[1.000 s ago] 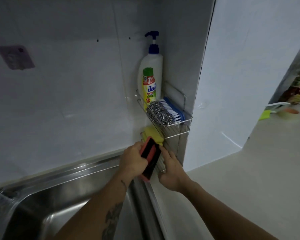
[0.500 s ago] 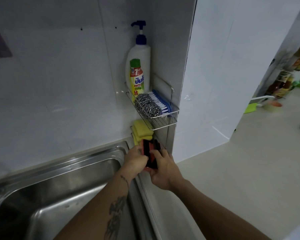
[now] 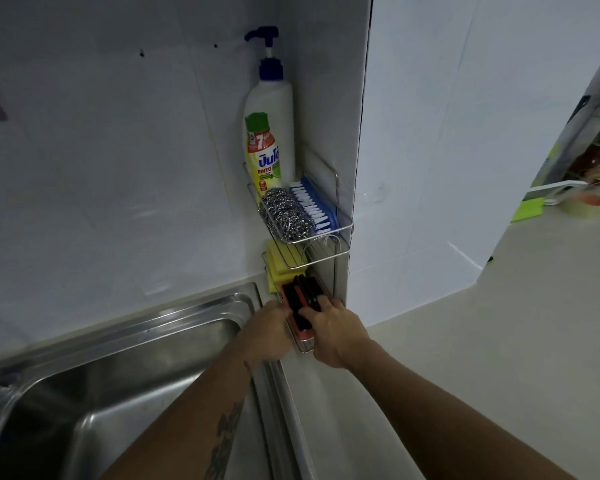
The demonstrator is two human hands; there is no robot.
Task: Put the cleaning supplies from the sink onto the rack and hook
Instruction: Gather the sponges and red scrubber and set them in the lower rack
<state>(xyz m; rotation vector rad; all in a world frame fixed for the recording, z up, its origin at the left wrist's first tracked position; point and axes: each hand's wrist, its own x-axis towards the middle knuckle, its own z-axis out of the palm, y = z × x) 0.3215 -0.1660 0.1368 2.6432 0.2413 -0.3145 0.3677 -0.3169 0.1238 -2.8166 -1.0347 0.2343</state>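
Both hands — left hand [image 3: 269, 332], right hand [image 3: 329, 329] — grip the red-and-black sponge [image 3: 300, 306], seating it in the rack [image 3: 326, 252] lower tier. Above them, bottle, scourer and brush sit racked — the sink [image 3: 125, 375] looks emptied.

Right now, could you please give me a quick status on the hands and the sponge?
Both hands, left hand and right hand, on the red-and-black sponge. Sponge in the rack's lower tier, beside yellow sponges. Nothing in the way.
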